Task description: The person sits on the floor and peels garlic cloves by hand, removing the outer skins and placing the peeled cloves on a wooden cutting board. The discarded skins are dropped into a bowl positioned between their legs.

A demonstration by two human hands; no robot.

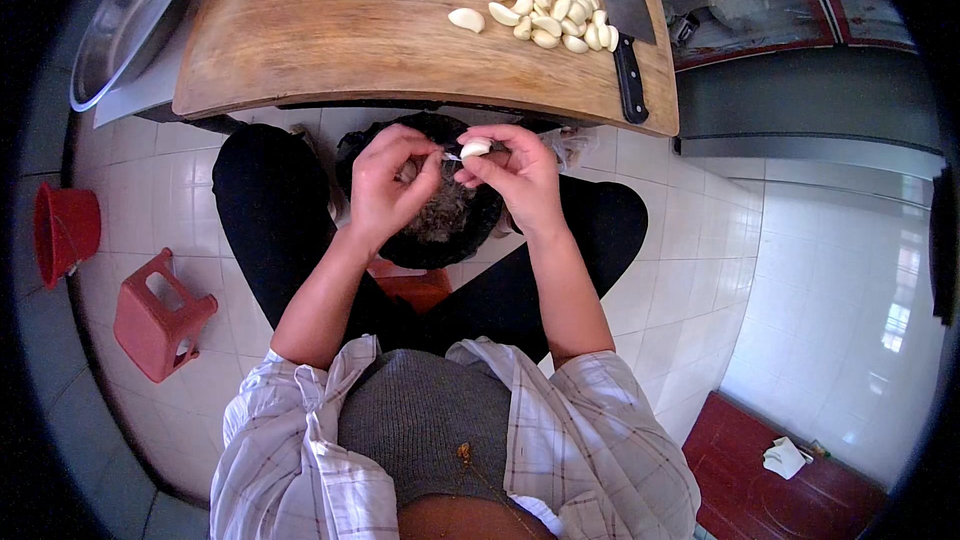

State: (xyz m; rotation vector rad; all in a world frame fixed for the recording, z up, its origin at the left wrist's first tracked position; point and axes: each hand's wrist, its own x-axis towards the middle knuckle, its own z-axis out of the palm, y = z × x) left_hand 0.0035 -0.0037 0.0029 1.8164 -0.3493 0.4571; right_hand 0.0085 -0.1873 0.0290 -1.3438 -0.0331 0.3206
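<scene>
Between the thumb and fingers of my right hand [521, 176] is a pale garlic clove [475, 148]. Close beside it, my left hand [394, 176] pinches a small white strip of garlic skin [450, 157] at its fingertips. Both hands are over a bin lined with a black plastic bag [480, 229], which holds a heap of dry garlic skins [439, 214]. Beyond the hands, several peeled garlic cloves [546, 25] lie in a loose pile on a wooden cutting board [315, 22].
A cleaver [630, 75] rests along the board's right side, black handle towards me. At far left is a steel basin [127, 37]. On the tiled floor stand a red bucket [64, 232] and a red plastic stool [161, 319]. A dark cabinet [810, 101] borders the right.
</scene>
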